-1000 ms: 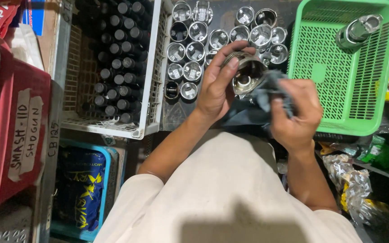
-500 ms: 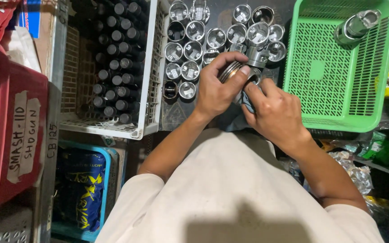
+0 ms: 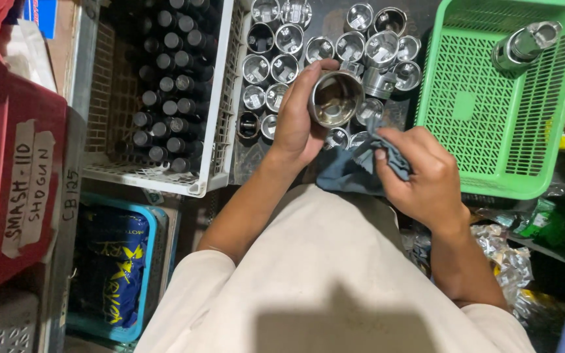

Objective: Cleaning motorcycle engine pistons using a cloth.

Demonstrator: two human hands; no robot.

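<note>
My left hand [image 3: 295,121] grips a shiny metal piston [image 3: 335,98], its hollow open end turned up toward me. My right hand [image 3: 420,173] clutches a dark grey-blue cloth [image 3: 354,171] just below and to the right of the piston, a little apart from it. Behind the held piston, several more silver pistons [image 3: 335,39] stand in rows on a dark surface. One metal piston [image 3: 524,42] lies on its side in the far corner of a green plastic basket [image 3: 485,131] on the right.
A white crate [image 3: 220,98] full of several dark cylindrical parts sits at left. A red bin [image 3: 14,189] with a taped label stands at far left, a blue-rimmed box [image 3: 116,261] lower left. Foil and plastic packets [image 3: 505,252] crowd the lower right.
My right hand has drawn back from the piston with the cloth. My left hand has tilted the piston so its open end faces up.
</note>
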